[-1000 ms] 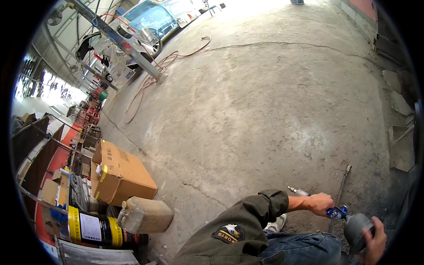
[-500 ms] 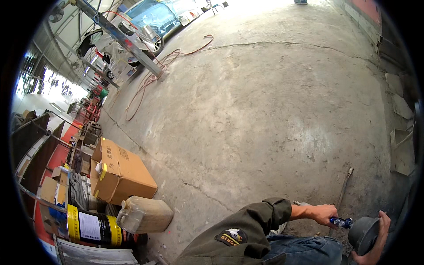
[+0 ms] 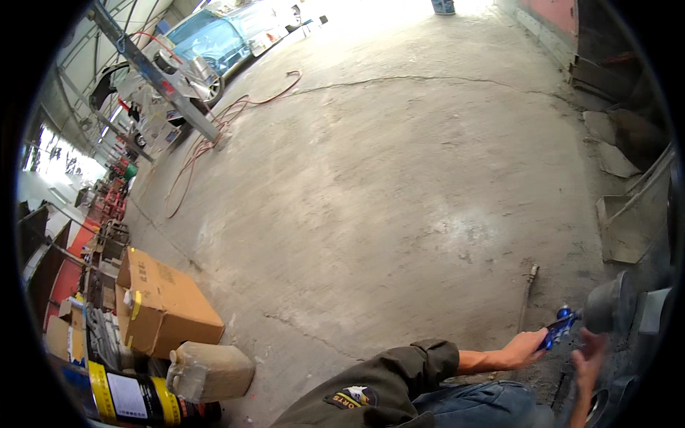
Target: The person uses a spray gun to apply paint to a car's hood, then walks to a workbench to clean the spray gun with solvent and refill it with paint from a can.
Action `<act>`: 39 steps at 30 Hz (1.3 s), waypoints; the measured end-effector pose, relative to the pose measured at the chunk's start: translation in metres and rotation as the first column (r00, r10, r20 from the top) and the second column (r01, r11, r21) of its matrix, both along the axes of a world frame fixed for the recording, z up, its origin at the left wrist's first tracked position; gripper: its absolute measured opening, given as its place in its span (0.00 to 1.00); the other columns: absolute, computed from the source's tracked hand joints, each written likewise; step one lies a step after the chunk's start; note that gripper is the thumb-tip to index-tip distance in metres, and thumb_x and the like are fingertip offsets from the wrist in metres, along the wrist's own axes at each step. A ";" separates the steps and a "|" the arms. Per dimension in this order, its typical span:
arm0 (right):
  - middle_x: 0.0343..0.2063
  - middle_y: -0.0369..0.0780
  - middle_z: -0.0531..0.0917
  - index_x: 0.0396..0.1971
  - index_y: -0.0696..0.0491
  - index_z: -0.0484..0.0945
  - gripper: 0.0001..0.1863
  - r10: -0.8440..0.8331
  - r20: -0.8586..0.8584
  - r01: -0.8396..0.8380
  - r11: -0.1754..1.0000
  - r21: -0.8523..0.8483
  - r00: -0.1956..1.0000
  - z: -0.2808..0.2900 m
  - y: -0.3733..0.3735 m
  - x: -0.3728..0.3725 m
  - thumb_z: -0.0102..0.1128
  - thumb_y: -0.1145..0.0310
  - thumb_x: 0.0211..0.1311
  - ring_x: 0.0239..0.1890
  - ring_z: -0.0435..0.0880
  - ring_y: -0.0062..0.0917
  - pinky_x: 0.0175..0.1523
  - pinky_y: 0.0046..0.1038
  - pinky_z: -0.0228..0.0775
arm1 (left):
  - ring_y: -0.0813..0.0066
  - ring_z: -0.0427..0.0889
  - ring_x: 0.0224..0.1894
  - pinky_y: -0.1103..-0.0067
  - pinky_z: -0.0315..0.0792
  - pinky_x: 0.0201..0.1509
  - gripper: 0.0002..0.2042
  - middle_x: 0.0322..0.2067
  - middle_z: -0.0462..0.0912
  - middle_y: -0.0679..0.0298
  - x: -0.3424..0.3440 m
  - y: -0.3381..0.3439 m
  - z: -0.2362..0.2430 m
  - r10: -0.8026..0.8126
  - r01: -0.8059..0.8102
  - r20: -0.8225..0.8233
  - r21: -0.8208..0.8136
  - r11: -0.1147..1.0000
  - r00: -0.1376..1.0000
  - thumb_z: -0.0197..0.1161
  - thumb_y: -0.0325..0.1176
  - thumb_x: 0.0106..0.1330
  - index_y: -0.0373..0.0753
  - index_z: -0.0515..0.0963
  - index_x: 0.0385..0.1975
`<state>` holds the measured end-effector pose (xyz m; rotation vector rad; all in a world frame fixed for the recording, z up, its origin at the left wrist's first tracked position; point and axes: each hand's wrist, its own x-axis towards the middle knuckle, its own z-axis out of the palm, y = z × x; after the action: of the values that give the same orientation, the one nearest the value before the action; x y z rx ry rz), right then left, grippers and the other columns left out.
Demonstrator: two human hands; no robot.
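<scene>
Holding up the gun (image 3: 557, 332), left hand (image 3: 526, 349) tight around it, right hand (image 3: 589, 359) fingers apart near the cup (image 3: 608, 305), I guess steadying comes next.

Glares white along the far floor (image 3: 385, 43), dims toward the lower right, blurs around the right hand (image 3: 589, 360), curves and blackens at the rim.

The left hand (image 3: 524, 350) is clenched, the right hand (image 3: 589, 359) uncurled.

1 cardboard box (image 3: 173, 303) beside 1 jerrycan (image 3: 215, 372)
</scene>
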<state>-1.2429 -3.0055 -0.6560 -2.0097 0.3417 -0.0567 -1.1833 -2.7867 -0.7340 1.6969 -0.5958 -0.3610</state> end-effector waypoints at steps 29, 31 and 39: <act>0.12 0.27 0.63 0.18 0.46 0.63 0.13 -0.520 -0.558 0.763 0.432 0.481 0.646 -0.105 -0.052 -0.044 0.58 0.74 0.54 0.10 0.60 0.13 0.15 0.21 0.55 | 0.44 0.80 0.44 0.59 0.73 0.46 0.24 0.41 0.78 0.45 0.141 -0.030 -0.127 0.266 -0.261 0.097 0.669 0.696 0.959 0.67 0.46 0.60 0.31 0.68 0.41; 0.12 0.28 0.63 0.18 0.46 0.63 0.13 -0.575 -0.505 0.760 0.401 0.512 0.644 -0.093 -0.035 -0.048 0.57 0.75 0.54 0.10 0.60 0.13 0.15 0.22 0.55 | 0.43 0.80 0.45 0.59 0.74 0.47 0.23 0.43 0.78 0.44 0.138 -0.031 -0.130 0.246 -0.208 0.049 0.702 0.682 0.968 0.69 0.44 0.58 0.31 0.68 0.41; 0.12 0.27 0.61 0.17 0.46 0.63 0.13 -0.604 -0.435 0.741 0.478 0.471 0.667 -0.107 -0.032 -0.046 0.57 0.75 0.53 0.10 0.59 0.13 0.15 0.22 0.54 | 0.64 0.80 0.34 0.70 0.74 0.38 0.15 0.27 0.78 0.59 0.138 -0.015 -0.117 0.289 -0.131 -0.367 0.398 0.908 0.884 0.62 0.34 0.61 0.31 0.75 0.44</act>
<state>-1.2888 -3.0378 -0.7631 -1.0994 1.1501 -0.2054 -1.0458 -2.8017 -0.8508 1.9372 -0.0143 -0.6879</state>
